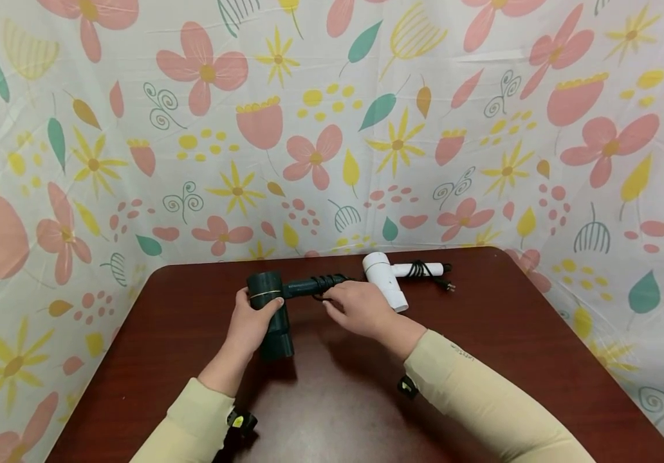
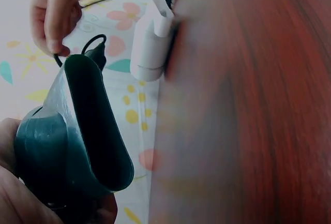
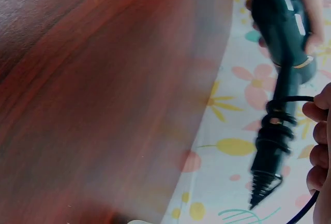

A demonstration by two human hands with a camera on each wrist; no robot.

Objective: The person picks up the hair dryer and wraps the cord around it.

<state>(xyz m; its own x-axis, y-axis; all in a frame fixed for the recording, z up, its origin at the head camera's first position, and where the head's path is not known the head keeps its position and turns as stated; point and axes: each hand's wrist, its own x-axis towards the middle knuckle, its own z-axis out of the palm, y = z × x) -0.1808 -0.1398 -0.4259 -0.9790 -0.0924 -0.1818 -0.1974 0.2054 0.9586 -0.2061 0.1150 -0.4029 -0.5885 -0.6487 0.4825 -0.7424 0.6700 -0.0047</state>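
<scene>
A dark green hair dryer (image 1: 275, 341) is gripped round its barrel by my left hand (image 1: 249, 326), thumb across the near side. Its nozzle points toward me, and the handle (image 1: 300, 287) extends to the right. Black cord (image 3: 279, 118) winds in several turns round that handle. In the right wrist view, one loop of it leads off to the curled fingers (image 3: 318, 131) of my right hand (image 1: 361, 308), which holds the cord beside the handle. The left wrist view looks into the wide, flat nozzle opening (image 2: 101, 131).
A white hair dryer (image 1: 386, 283) lies at the back right of the dark red table (image 1: 343, 399), its black cord (image 1: 421, 269) wrapped round the handle and the plug (image 1: 451, 287) pointing right. Behind the table hangs a flower-patterned cloth (image 1: 320, 218).
</scene>
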